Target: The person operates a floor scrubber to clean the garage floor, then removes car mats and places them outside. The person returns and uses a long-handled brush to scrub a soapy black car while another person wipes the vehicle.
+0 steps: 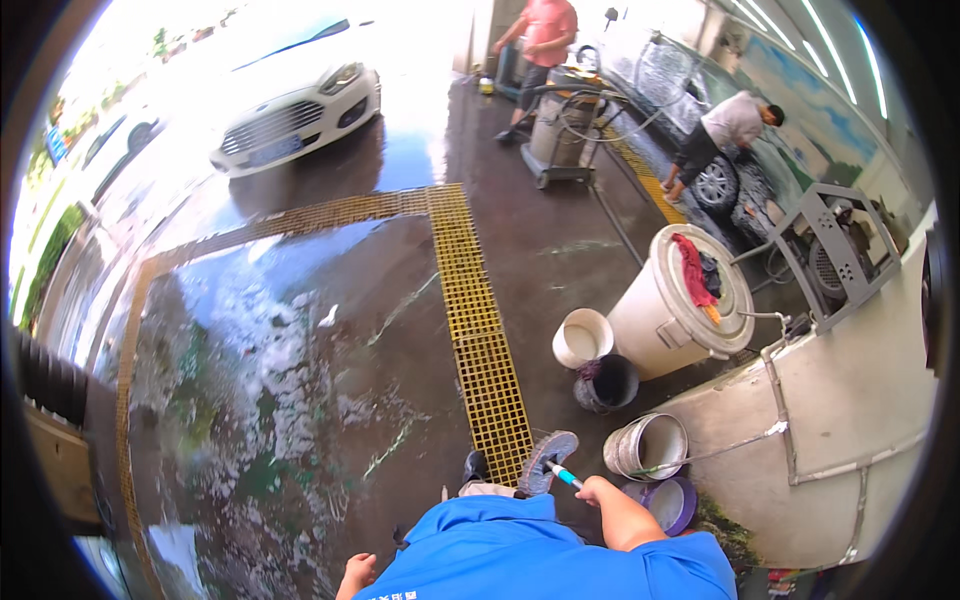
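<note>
My right hand grips the white-and-teal handle of a long-handled brush. The brush head, with pale bristles along its rim, is just beyond that hand, by the end of the yellow floor grating. Low in the picture, my left hand hangs beside my blue shirt. Its fingers look loosely curled, and I see nothing in it. Close to my right arm are a white bucket lying tilted and a purple-rimmed bucket. One dark shoe shows beside the grating.
A large lidded barrel carries cloths; a white bucket and a dark bucket adjoin it. The floor is wet. Beyond are a white car, a vacuum cleaner, a standing person and one bending at a foamy car.
</note>
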A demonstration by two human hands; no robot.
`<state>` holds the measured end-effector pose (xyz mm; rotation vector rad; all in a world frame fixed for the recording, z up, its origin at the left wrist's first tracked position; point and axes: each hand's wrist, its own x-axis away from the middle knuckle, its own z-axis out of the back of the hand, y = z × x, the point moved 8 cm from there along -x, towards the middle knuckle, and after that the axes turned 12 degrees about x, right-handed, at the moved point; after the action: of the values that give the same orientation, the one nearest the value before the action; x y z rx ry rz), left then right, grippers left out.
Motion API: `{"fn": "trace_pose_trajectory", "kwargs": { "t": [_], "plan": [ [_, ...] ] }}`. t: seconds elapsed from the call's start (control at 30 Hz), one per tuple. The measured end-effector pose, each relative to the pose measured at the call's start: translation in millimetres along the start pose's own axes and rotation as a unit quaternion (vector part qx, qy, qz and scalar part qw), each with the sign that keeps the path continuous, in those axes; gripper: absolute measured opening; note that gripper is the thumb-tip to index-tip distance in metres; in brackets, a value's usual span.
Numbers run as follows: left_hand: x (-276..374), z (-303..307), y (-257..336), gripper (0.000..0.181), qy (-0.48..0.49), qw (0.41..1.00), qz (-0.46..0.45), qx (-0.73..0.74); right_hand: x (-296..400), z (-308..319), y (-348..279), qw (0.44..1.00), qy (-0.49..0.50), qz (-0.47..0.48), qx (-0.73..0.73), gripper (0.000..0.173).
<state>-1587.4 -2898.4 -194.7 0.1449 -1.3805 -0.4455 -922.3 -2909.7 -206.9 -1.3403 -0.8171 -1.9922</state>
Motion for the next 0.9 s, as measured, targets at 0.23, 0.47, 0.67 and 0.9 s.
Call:
{"fn": "trace_pose_trajectory", "kwargs": {
  "t": [0.23, 0.47, 0.67, 0.9],
  "plan": [
    [-58.1, 38.4, 136.6, 0.044, 0.084, 0.992, -0.056, 0.081, -7.9, 71.4, -48.1, 0.994, -0.025, -0.024, -0.104, 0.037],
    [-185.3, 70.4, 199.9, 0.041, -0.083, 0.989, -0.05, -0.11, -0.5, 104.5, -67.6, 0.967, -0.05, -0.104, -0.225, 0.025],
    [-260.6, 109.7, 269.0, 0.036, -0.033, 0.988, 0.099, -0.114, 73.6, 135.3, -87.5, 0.909, -0.045, -0.181, -0.372, 0.022],
    [-324.2, 56.0, 608.3, 0.036, 0.015, 0.985, -0.105, -0.137, 67.8, 174.6, -124.2, 0.829, -0.027, -0.194, -0.524, 0.024]
  ]
}}
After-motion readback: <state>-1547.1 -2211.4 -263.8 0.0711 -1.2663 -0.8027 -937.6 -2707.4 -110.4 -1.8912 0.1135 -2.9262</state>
